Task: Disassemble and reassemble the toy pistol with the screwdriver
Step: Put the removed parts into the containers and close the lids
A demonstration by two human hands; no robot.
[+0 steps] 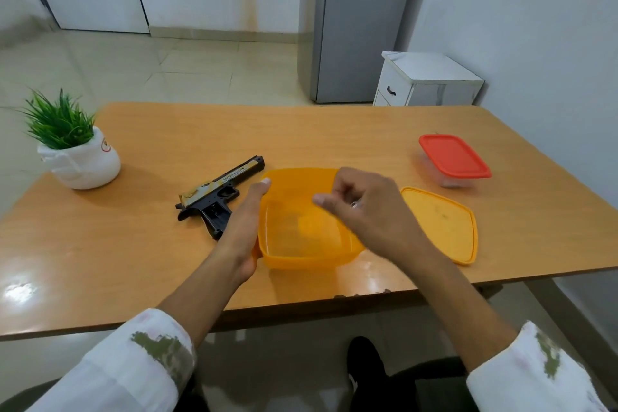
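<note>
The black toy pistol (219,192), with a yellow-and-white slide, lies on its side on the wooden table (167,251), left of an open orange container (301,254). My left hand (245,227) rests with straight fingers along the container's left wall, between it and the pistol grip. My right hand (364,207) hovers over the container, blurred, its fingers loosely curled with nothing visibly held; a small shiny glint shows at one finger. The inside of the container looks empty. No screwdriver is in view.
The orange lid (444,224) lies flat to the right of the container. A small clear box with a red lid (453,157) stands at the back right. A white pot with a green plant (80,157) sits at the table's left edge.
</note>
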